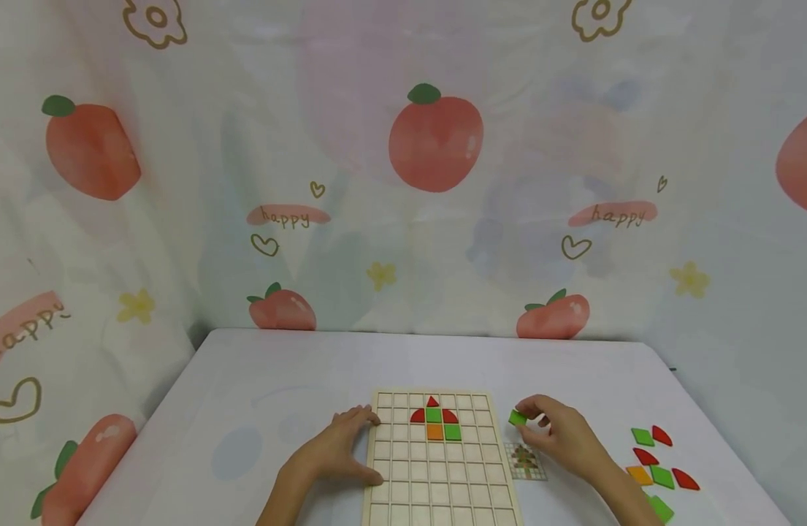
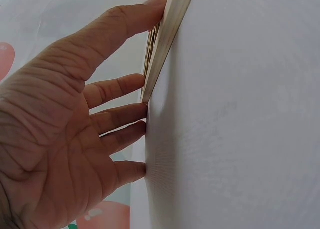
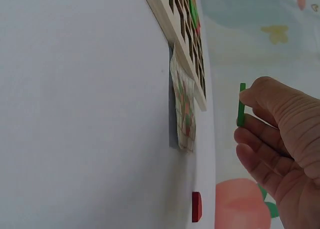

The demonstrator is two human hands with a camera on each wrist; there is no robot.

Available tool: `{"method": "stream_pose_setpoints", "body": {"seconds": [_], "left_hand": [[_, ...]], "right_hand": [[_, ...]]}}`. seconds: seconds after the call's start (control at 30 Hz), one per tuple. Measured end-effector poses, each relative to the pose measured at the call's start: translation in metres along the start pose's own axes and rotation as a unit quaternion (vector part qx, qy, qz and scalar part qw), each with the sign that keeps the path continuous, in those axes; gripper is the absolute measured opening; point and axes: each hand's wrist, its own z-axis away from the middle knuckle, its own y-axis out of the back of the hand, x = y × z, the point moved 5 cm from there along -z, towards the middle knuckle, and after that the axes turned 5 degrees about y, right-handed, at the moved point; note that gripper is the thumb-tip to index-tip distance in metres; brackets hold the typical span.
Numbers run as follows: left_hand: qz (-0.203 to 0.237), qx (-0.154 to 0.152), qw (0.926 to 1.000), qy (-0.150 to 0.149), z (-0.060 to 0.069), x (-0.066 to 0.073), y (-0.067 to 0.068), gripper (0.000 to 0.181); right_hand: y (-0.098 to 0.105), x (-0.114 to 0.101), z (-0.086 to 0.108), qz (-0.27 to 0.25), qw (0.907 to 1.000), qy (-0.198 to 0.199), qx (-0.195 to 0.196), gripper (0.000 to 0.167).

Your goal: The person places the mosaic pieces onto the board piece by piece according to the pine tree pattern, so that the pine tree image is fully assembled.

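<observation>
A wooden grid board (image 1: 410,471) lies in the middle of the table. Near its far end sit a red triangle (image 1: 432,402), red quarter-circles (image 1: 418,416), green squares (image 1: 433,416) and an orange square (image 1: 435,432). My left hand (image 1: 331,449) touches the board's left edge with fingers spread; in the left wrist view its thumb rests on the wooden rim. My right hand (image 1: 564,431) pinches a green square tile (image 3: 241,105) between thumb and fingers, raised above the table to the right of the board. Below it lies a small pattern card (image 1: 526,471) showing a tree.
On the right side of the table (image 1: 298,372) lie loose tiles: green squares (image 1: 643,437), an orange square (image 1: 639,475) and red quarter-circles (image 1: 686,479). A printed fabric curtain (image 1: 350,146) stands behind the table and at both sides.
</observation>
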Motion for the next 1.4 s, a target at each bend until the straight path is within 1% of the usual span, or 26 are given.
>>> {"method": "stream_pose_setpoints", "body": {"seconds": [0.1, 0.33, 0.53, 0.63, 0.73, 0.9, 1.03, 1.13, 1.27, 1.4], "left_hand": [[0.003, 0.001, 1.0, -0.003, 0.0, -0.001, 0.0, 0.076], [0.006, 0.003, 0.9998, -0.016, 0.001, -0.003, 0.0, 0.078], [0.01, 0.001, 0.9999, -0.013, 0.0, -0.003, 0.0, 0.078], [0.012, -0.003, 0.9999, -0.01, 0.001, -0.003, 0.0, 0.078], [0.013, -0.006, 0.9999, -0.008, 0.002, -0.003, -0.001, 0.078], [0.005, 0.0, 0.9999, -0.014, 0.001, -0.001, 0.001, 0.079], [0.003, 0.004, 0.9999, -0.013, 0.0, -0.002, 0.002, 0.078], [0.003, 0.003, 0.9999, -0.011, 0.0, -0.003, 0.001, 0.078], [0.005, 0.002, 0.9999, -0.015, -0.001, -0.004, 0.0, 0.078], [0.004, 0.003, 0.9997, -0.024, -0.002, -0.005, -0.001, 0.079]], "right_hand": [[-0.007, -0.009, -0.005, -0.005, 0.9997, 0.022, -0.002, 0.027], [-0.023, -0.021, -0.014, -0.021, 0.9986, 0.04, -0.025, 0.027], [-0.036, -0.029, -0.021, -0.032, 0.9978, 0.039, -0.042, 0.027], [-0.043, -0.034, -0.024, -0.04, 0.997, 0.035, -0.057, 0.026], [-0.051, -0.04, -0.026, -0.051, 0.9951, 0.04, -0.074, 0.025], [-0.059, -0.053, -0.032, -0.059, 0.9922, 0.076, -0.08, 0.023], [-0.066, -0.062, -0.038, -0.057, 0.9886, 0.112, -0.084, 0.023], [-0.074, -0.069, -0.042, -0.058, 0.9857, 0.117, -0.106, 0.019], [-0.086, -0.077, -0.046, -0.041, 0.9829, 0.118, -0.136, 0.014], [-0.096, -0.086, -0.049, -0.021, 0.9794, 0.134, -0.15, 0.014]]}}
